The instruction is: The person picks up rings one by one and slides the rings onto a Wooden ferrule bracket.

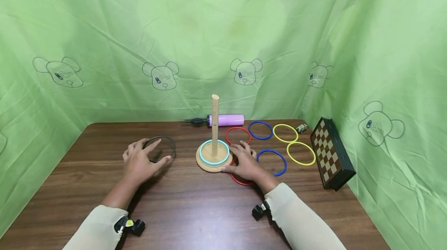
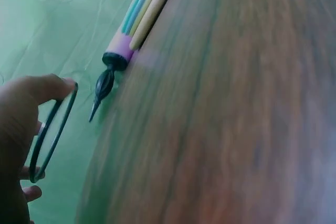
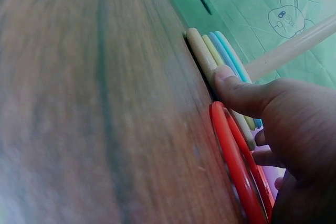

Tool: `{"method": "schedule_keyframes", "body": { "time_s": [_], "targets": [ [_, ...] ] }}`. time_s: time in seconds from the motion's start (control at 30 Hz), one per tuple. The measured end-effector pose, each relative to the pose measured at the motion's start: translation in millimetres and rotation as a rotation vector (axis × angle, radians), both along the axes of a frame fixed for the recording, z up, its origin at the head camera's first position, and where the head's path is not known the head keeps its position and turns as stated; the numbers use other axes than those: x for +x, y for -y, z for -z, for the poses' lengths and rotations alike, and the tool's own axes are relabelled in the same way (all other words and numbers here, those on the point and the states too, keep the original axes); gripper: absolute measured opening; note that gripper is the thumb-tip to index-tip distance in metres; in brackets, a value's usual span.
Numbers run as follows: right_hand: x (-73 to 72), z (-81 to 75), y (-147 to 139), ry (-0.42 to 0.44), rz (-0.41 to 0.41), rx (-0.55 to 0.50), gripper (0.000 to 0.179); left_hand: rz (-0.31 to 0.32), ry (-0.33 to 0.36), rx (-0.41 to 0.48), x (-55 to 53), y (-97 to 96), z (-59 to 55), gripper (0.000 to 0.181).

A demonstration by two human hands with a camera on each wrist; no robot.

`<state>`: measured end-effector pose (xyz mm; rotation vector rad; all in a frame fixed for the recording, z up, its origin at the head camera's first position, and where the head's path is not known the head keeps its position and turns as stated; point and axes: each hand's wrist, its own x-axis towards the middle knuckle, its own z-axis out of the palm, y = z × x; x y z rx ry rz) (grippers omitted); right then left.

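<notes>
My left hand (image 1: 141, 164) holds a thin black ring (image 1: 174, 147) above the left side of the table, thumb and fingers at its edge. In the left wrist view the thumb touches one end of the black ring (image 2: 64, 119). A wooden ring-toss stand (image 1: 215, 122) stands upright at the middle, with light blue and yellow rings (image 3: 226, 51) stacked around its post. My right hand (image 1: 247, 164) grips the right side of its round base (image 3: 195, 45), thumb on the near edge. Partly under this hand lies a red ring (image 3: 231, 150).
Right of the stand lie another red ring (image 1: 238, 127), two blue rings (image 1: 285, 164) and two yellow rings (image 1: 298, 137). Behind it is a purple hand pump (image 1: 230, 119). A checkered board box (image 1: 326, 153) leans at the right edge. Green curtain (image 1: 209, 48) surrounds the table (image 1: 195, 211).
</notes>
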<state>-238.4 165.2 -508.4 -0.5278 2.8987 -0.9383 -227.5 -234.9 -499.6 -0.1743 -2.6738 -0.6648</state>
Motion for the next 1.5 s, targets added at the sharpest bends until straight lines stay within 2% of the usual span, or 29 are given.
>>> {"method": "schedule_keyframes", "body": {
  "time_s": [0.17,0.27,0.53,0.8,1.07,1.27,1.5],
  "targets": [
    [0.1,1.4,1,0.002,-0.004,-0.001,0.089,0.033,-0.12,0.06,0.4,-16.5,-8.0,0.072],
    [-0.3,2.9,1,-0.002,-0.006,0.004,0.089,0.06,-0.16,0.118,-0.1,-25.2,-15.1,0.07],
    [0.5,0.8,0,-0.014,-0.006,0.014,0.089,0.101,-0.249,0.265,-4.9,-42.3,-46.5,0.066],
    [0.4,1.0,1,-0.007,-0.004,0.002,0.089,0.139,-0.253,0.348,-6.9,-60.5,-91.0,0.063],
    [0.4,0.9,0,0.001,0.0,0.006,0.089,0.19,-0.316,0.42,-9.4,-79.4,-128.7,0.062],
    [0.7,-0.2,1,0.005,-0.004,0.015,0.09,0.23,-0.367,0.45,-11.6,-91.0,-149.8,0.06],
    [0.2,0.0,1,0.006,-0.007,0.012,0.09,0.262,-0.425,0.501,-12.7,-103.7,-164.2,0.061]
  ]
}}
